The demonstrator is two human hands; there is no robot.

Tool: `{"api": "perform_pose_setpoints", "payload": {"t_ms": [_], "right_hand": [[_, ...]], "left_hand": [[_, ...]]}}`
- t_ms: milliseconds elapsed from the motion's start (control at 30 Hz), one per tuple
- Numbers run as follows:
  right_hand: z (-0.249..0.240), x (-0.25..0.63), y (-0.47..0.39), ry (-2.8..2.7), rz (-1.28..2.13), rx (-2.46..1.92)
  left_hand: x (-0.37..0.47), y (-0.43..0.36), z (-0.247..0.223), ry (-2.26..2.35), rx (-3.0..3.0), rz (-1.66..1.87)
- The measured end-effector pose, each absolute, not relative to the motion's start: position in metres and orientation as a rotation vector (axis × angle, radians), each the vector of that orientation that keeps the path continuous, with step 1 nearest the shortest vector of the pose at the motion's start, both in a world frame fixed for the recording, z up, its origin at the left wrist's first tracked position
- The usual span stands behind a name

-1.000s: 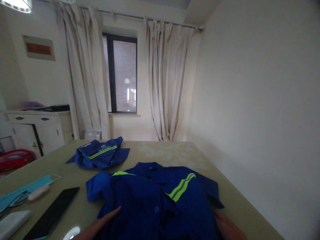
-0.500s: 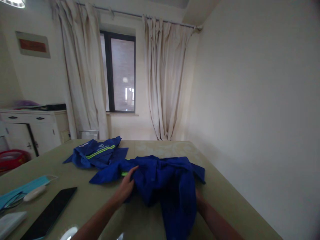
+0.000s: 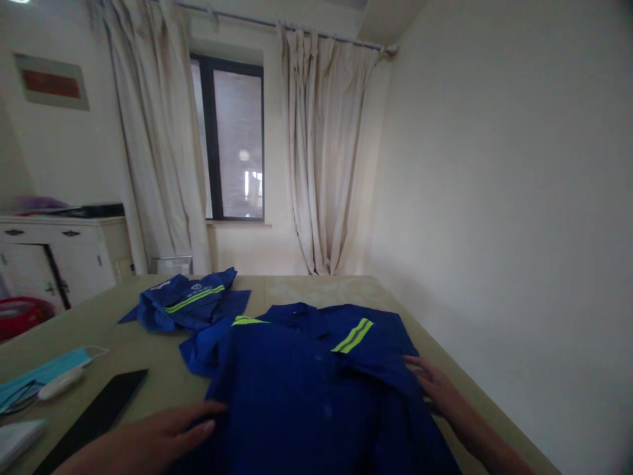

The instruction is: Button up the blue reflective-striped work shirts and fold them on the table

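A blue work jacket [image 3: 297, 396] with yellow-green reflective stripes lies spread on the table before me, collar at the far side. My left hand [image 3: 168, 429] rests at its lower left edge, fingers stretched out and the tips touching the cloth. At the jacket's right side, by the sleeve, is my right hand [image 3: 435, 386], its fingers apart and lightly against the fabric. Neither hand grips anything that I can see. Beyond the jacket's left sleeve lies a second blue garment [image 3: 185, 310], crumpled, with the same kind of stripes.
On the table [image 3: 316, 287] at left lie a dark flat phone-like slab [image 3: 99, 415], a light blue face mask [image 3: 54, 369], a white oval object [image 3: 62, 382] and a white box [image 3: 20, 441]. The wall [image 3: 494, 198] runs along the table's right side.
The bunched jacket has been spread flat, its chest stripes now showing. My left hand has come back toward me and left; my right hand has moved outward and slightly up. Both have loosened.
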State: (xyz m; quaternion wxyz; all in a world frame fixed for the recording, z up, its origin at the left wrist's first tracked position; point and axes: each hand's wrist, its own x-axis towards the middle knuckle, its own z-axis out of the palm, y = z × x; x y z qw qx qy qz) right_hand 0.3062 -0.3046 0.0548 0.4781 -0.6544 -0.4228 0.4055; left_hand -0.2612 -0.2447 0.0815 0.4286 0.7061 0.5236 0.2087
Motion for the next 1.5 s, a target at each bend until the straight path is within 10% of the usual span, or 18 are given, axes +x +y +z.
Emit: {"api": "perform_pose_setpoints", "payload": {"t_ms": [433,1033,1500], "right_hand": [[0.033,0.182,-0.213,-2.239,0.503,-1.892],[-0.001,0.192,-0.075,-1.812,0.117,-2.267],[0.022,0.196,-0.081,-1.741,-0.124,-1.738]], "left_hand": [[-0.092,-0.159,0.016,1.639,2.346,0.151],[-0.049,-0.013,0.006,1.597,2.734,0.455],[-0.032,-0.245,-0.038,0.921,3.072,0.709]]}}
